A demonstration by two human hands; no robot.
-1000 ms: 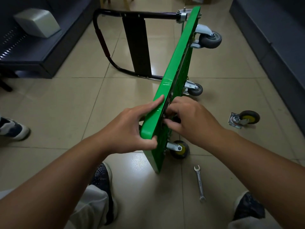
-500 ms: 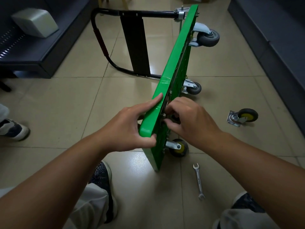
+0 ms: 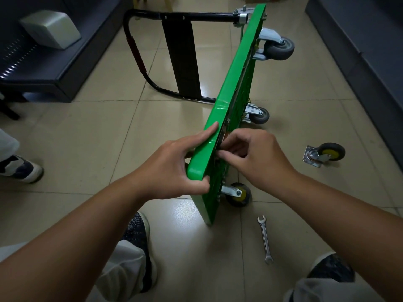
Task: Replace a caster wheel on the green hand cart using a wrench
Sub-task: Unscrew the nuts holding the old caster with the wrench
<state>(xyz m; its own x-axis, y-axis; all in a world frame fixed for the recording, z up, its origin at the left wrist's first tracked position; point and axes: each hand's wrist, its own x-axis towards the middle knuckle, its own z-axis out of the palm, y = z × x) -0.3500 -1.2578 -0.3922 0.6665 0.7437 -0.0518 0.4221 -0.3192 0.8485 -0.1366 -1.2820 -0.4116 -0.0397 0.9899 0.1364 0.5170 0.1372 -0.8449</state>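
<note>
The green hand cart (image 3: pixel 237 83) stands on its long edge on the tiled floor, underside facing right. My left hand (image 3: pixel 174 164) grips the cart's near top corner, thumb curled under the edge. My right hand (image 3: pixel 250 158) has its fingers curled against the underside just below the top edge, pinching something small that the fingers hide. A yellow-hub caster (image 3: pixel 237 194) is mounted at the near lower corner. A loose yellow-hub caster (image 3: pixel 325 153) with its mounting plate lies on the floor to the right. A steel wrench (image 3: pixel 265 238) lies on the floor in front of the cart.
Two grey casters (image 3: pixel 279 47) (image 3: pixel 257 115) sit on the far part of the cart. Its black folding handle (image 3: pixel 139 57) lies on the floor behind. Dark benches flank both sides. Another person's shoe (image 3: pixel 19 168) is at the left. My own feet are below.
My right hand's fingers have shifted slightly against the cart's underside. The left hand keeps its grip on the corner. The view has drifted a little.
</note>
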